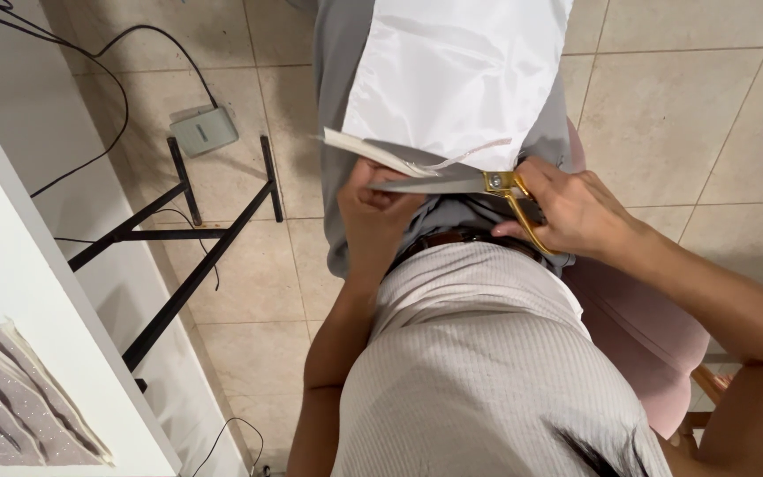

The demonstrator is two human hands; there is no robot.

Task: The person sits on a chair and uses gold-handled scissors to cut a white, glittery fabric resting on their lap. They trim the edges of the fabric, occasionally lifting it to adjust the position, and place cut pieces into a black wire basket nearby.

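The floor [664, 106] is made of large beige tiles with thin joints. At the left edge stands a white surface [37, 309], and a piece of grey sparkling fabric [19, 406] lies on its near corner. Beside it are the black metal legs [187, 256] of a frame, a small grey pedal [204, 131] and black cables [108, 88] on the tiles. The person sits on a pink chair [646, 327] and wears a ribbed light top [479, 353] and a brown belt [452, 238].

The cloth [457, 71] is white, smooth and a little shiny. It hangs over the lap, on top of grey trousers [337, 88], and reaches to the upper edge of the view. Its lower edge is partly cut: a narrow white strip [368, 152] stands out to the left, and a thin thread-like edge curls under the cloth.

The left hand [374, 212] is below this lower edge. Its fingers are curled together and they pinch the cloth near the strip, just under the blade.

The right hand [576, 212] holds scissors [479, 185] with silver blades and golden handles. The fingers are closed through and around the handles. The blades lie almost flat, pointing to the left, at the lower edge of the cloth and near the left hand. The blades look nearly together; how far they are open I cannot tell.
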